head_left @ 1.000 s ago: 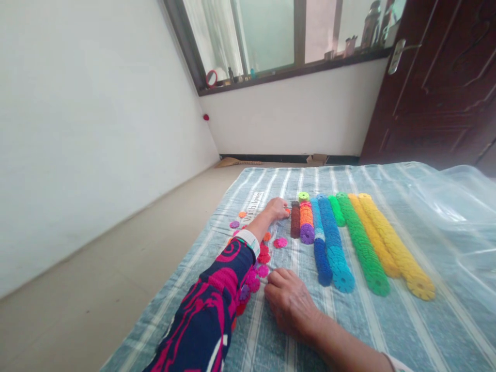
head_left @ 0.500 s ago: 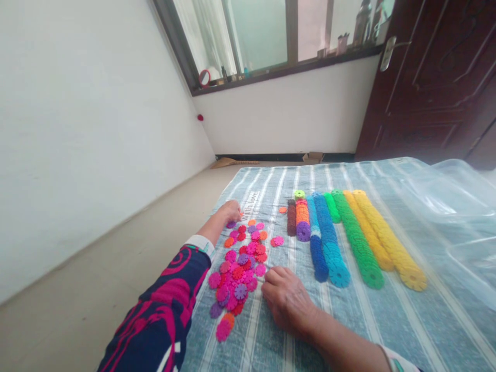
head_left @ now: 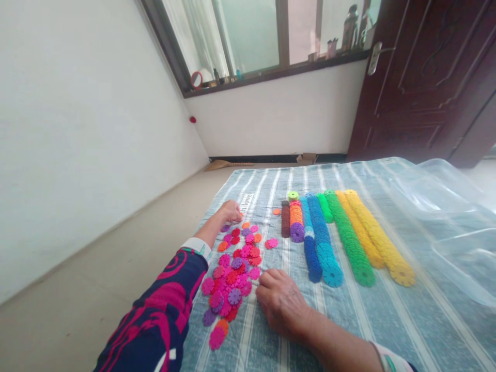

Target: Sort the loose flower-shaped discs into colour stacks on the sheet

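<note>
My left hand (head_left: 231, 211) reaches over the far end of a loose pile of notched plastic discs (head_left: 228, 279) in pink, red, purple and orange. Its fingers are pinched together, with a bit of an orange disc (head_left: 242, 215) showing at the tips. To the right of the pile, my right hand (head_left: 282, 300) rests on the cloth with its fingers curled in; whatever they may hold is hidden. Further right lie overlapping rows of discs, among them a blue row (head_left: 322, 227), a green row (head_left: 351, 240) and a yellow row (head_left: 383, 243).
A striped blue-grey cloth (head_left: 271, 356) covers the surface. Clear plastic containers (head_left: 430, 194) stand at its right side. One orange disc (head_left: 276, 212) lies alone near the brown row (head_left: 285, 219). Behind are a windowsill with small items and a dark red door (head_left: 422, 77).
The view has turned slightly, so everything sits a little further left. My hands stay almost in the same places over the cloth, both still closed.
</note>
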A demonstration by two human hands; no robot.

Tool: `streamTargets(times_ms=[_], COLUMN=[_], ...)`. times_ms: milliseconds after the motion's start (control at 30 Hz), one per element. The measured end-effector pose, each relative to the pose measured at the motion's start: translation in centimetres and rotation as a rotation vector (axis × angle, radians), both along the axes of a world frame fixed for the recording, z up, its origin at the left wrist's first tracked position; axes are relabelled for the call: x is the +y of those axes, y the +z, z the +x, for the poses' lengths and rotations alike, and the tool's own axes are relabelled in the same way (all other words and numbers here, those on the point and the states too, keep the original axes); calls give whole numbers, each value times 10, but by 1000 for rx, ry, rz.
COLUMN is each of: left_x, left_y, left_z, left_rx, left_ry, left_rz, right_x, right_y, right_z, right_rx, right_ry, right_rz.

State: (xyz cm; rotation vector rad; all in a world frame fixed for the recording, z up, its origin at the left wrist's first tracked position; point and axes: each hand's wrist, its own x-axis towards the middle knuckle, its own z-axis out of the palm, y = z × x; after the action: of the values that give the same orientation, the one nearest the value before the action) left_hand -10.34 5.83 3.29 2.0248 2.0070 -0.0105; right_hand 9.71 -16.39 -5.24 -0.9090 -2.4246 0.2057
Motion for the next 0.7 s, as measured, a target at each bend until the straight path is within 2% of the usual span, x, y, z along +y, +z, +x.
streamTargets(times_ms=[100,200,300,400,533,700], left_x=[5,9,11,13,14,16], left_y=[-2,-4,-8,-14,-23,-26], left_z=[24,56,86,107,118,118], left_rx=[-14,-79,-109,-94,-73,-96], left_ry=[-25,-170,-247,-258,-252,-242], left_rz=[67,179,204,194,183,155], right_x=[0,1,2,3,3,2], right_y=[-2,-3,-3,-2,0,3], right_z=[0,0,0,0,0,1], right_rx=[-1,8,8,-1,-5,-9], right_ry=[3,-3,-1,4,5,2], right_rz=[5,18,24,25,36,42])
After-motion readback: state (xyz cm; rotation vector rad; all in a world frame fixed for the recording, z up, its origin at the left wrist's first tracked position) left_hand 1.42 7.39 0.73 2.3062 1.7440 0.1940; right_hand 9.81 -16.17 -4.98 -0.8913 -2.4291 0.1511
